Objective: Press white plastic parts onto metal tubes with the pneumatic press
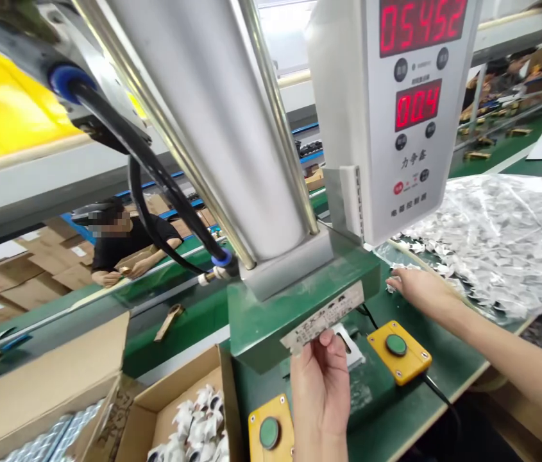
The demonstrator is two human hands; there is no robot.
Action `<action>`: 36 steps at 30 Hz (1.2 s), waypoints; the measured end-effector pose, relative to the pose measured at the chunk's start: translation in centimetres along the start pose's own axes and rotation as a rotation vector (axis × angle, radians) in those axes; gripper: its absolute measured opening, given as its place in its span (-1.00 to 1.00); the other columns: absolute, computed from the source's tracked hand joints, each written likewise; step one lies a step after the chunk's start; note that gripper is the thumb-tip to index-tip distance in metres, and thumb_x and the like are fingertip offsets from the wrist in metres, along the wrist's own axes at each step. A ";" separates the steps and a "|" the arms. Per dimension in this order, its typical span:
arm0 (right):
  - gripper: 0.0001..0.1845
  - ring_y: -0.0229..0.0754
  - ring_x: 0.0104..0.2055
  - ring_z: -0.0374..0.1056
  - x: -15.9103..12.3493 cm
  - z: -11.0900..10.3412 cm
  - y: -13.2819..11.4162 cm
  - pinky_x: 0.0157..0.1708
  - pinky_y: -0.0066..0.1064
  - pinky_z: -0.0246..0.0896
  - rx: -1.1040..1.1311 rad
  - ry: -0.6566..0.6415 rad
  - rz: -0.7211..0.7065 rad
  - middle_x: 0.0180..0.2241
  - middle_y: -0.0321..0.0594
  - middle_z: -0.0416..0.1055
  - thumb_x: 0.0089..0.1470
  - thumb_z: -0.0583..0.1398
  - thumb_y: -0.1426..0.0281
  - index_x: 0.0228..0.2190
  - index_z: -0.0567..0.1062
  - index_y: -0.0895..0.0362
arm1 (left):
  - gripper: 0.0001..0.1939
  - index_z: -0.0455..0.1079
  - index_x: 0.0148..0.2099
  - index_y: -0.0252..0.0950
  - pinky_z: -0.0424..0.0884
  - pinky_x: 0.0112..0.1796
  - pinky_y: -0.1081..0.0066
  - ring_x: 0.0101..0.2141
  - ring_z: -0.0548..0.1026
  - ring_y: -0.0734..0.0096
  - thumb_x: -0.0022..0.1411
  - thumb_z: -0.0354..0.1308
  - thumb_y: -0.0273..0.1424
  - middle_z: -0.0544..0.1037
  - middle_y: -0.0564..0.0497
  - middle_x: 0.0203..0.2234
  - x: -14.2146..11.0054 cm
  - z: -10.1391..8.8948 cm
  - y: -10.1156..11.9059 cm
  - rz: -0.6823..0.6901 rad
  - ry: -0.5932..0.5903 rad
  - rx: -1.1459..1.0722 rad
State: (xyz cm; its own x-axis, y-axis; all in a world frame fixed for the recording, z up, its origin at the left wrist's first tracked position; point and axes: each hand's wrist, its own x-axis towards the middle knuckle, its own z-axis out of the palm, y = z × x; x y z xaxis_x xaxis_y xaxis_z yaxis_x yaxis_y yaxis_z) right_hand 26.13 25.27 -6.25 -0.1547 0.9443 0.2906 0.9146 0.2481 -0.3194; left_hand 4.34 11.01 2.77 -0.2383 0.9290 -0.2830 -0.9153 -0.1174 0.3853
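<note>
My left hand [321,385] is under the green press head [299,308], palm up, its fingers curled in by the metal fixture [350,346]. What it holds, if anything, is hidden. On the right, my right hand [424,292] reaches to the near edge of a heap of small white finned plastic parts [506,237]. Its fingertips are closed on one small white finned part [390,288], which shows only partly. Two yellow button boxes with green buttons flank the fixture: the right box [398,353] and the left box [271,428].
A control box [410,141] with red digits hangs beside the press cylinder [213,122]. At lower left are a carton of white finned parts [194,430] and a carton of metal cylinders [59,443]. A co-worker [131,240] sits across the green conveyor. Black hoses [155,173] run to the press.
</note>
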 end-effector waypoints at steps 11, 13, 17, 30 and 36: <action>-0.72 -0.19 -0.45 0.35 -5.4 -5.4 -5.1 -0.47 -0.36 0.23 0.224 0.130 -0.380 -0.22 -0.16 0.42 0.25 0.03 0.21 -0.16 0.41 0.10 | -0.82 0.33 -0.17 -0.25 0.37 -0.55 0.49 -0.47 0.41 0.43 0.18 0.17 -0.32 0.42 0.03 -0.37 -2.7 -0.5 1.4 0.247 0.104 0.359; -0.77 -0.18 -0.33 0.38 -6.9 -6.4 -8.4 -0.37 -0.37 0.27 0.301 0.121 -0.605 -0.19 -0.16 0.40 0.28 0.01 0.33 -0.11 0.40 0.08 | -0.81 0.32 -0.16 -0.25 0.37 -0.55 0.51 -0.49 0.39 0.48 0.20 0.16 -0.29 0.41 0.04 -0.37 -3.3 -1.3 2.0 0.329 0.184 0.400; -0.79 -0.17 -0.29 0.36 -7.3 -5.6 -13.4 -0.37 -0.35 0.22 0.212 0.055 -0.912 -0.22 -0.20 0.39 0.23 0.01 0.51 -0.16 0.39 0.08 | -0.85 0.32 -0.16 -0.27 0.31 -0.57 0.58 -0.52 0.35 0.57 0.21 0.15 -0.37 0.41 0.05 -0.36 -4.0 -3.1 2.2 0.331 0.212 0.450; -0.75 -0.19 -0.49 0.24 -6.0 -5.1 -15.0 -0.52 -0.37 0.03 -0.148 -0.068 -1.068 -0.37 -0.29 0.34 -0.02 0.09 0.65 -0.31 0.34 0.10 | -0.90 0.38 -0.27 -0.31 0.23 -0.68 0.63 -0.62 0.30 0.60 0.14 0.19 -0.42 0.39 0.10 -0.53 -4.4 -6.0 2.9 0.362 0.238 0.415; -0.59 -0.17 -0.42 0.32 -6.0 -4.8 -14.8 -0.51 -0.38 0.14 -0.119 -0.096 -1.063 -0.28 -0.27 0.37 -0.05 0.07 0.67 -0.15 0.30 0.10 | -0.79 0.38 -0.29 -0.30 0.20 -0.69 0.62 -0.64 0.29 0.59 0.04 0.29 -0.33 0.41 0.10 -0.57 -4.1 -6.8 2.5 0.394 0.227 0.456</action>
State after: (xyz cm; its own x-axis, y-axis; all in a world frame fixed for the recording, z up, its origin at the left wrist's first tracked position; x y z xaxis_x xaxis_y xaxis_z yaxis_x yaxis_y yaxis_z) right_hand 15.30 14.86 1.04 -0.9166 0.2712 0.2938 0.3237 0.9347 0.1469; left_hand 0.84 4.47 -1.11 -0.6368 0.7438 -0.2032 -0.5269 -0.2273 0.8190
